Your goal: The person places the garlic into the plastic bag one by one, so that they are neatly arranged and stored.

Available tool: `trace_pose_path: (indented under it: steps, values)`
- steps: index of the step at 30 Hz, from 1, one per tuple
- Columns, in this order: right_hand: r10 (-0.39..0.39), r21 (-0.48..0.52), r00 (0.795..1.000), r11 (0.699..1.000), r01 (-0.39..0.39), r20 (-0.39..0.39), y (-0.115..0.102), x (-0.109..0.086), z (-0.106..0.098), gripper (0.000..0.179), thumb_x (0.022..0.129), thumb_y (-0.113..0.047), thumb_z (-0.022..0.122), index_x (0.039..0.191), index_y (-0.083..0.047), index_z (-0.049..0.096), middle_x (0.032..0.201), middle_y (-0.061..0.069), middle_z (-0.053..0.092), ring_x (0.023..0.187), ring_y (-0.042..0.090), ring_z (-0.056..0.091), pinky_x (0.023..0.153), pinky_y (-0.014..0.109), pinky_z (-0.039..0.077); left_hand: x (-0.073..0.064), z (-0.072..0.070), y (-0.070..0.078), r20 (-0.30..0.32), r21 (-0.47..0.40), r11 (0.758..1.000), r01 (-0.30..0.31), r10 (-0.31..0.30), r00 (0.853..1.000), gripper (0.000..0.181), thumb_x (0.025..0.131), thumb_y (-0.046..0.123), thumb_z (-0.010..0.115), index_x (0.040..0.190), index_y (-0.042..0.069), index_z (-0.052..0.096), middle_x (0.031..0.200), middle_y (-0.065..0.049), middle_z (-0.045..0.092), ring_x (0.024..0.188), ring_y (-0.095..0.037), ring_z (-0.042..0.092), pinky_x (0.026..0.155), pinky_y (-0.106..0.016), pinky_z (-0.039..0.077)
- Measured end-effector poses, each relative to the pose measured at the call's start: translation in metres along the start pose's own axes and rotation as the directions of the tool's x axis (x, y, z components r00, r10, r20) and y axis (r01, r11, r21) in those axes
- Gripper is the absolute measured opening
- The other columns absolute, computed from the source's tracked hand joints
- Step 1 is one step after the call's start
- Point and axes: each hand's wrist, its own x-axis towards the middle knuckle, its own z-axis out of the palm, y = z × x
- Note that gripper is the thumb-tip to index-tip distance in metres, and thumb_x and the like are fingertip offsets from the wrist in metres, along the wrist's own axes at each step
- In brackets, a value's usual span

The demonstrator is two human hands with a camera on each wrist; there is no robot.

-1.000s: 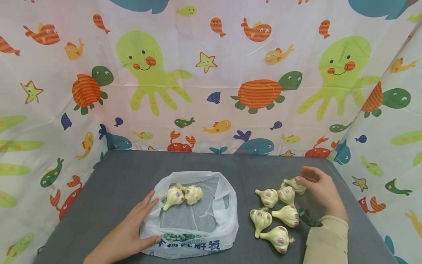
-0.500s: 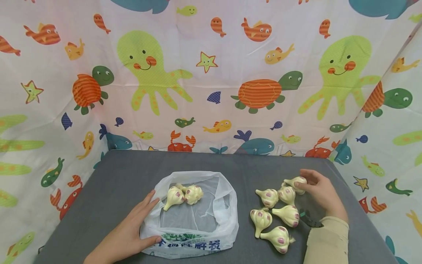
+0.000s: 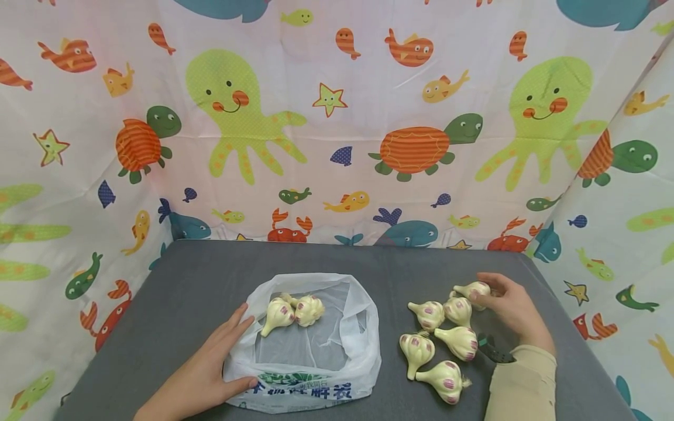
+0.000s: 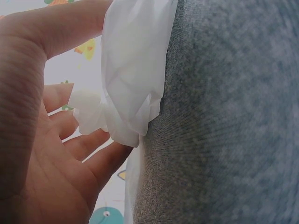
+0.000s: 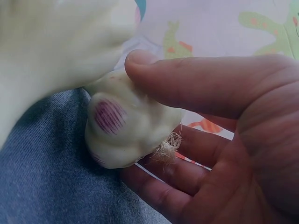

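Observation:
A thin white plastic bag [image 3: 367,351] with blue and green print lies with its mouth spread open, and a few garlic bulbs [image 3: 277,314] sit inside. At its left side rests my left hand [image 3: 207,362], thumb and fingers spread along the crumpled plastic [image 4: 133,70]. My right hand [image 3: 516,310] has its thumb and fingers on either side of a white garlic bulb [image 3: 471,290] at the back of the pile. Purple patches and a tuft of roots show on that bulb [image 5: 112,121] in the right wrist view; it is still among the others.
Several more garlic bulbs [image 3: 457,343] lie loose in a cluster between the bag and my right hand. All stand on a dark grey table [image 3: 210,280]. A curtain [image 3: 326,134] printed with sea animals encloses the back and both sides.
My right hand has lowered onto the rearmost garlic bulb, its thumb and fingers closing in on it. My left hand and the bag have stayed put.

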Motion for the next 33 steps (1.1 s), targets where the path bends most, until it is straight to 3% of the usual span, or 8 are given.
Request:
trace_pose_path:
  steps: [19,33]
  values:
    - [-0.012,-0.041,0.999,0.999,0.010,-0.043,0.0019,0.0023,0.0004,0.074,0.104,-0.041,0.076,0.157,0.004,0.049,0.151,0.033,0.055,0.132,0.048,0.052,0.102,0.065,0.047,-0.0009,0.0007,-0.0006,-0.002,0.002,1.000,0.002,-0.002,1.000,0.110,0.087,0.072,0.081,0.173,0.019,0.035,0.183,-0.004,0.016,0.157,-0.040,0.035,0.109,-0.070,0.047]
    - [-0.015,-0.007,0.998,1.000,0.014,-0.067,-0.0045,0.0002,0.0000,0.077,0.104,-0.045,0.075,0.158,0.003,0.049,0.154,0.032,0.053,0.138,0.051,0.049,0.107,0.071,0.043,0.0001,0.0005,0.0014,0.011,-0.011,1.000,0.022,-0.022,1.000,0.111,0.086,0.071,0.083,0.173,0.022,0.035,0.183,-0.002,0.015,0.159,-0.039,0.035,0.110,-0.069,0.047]
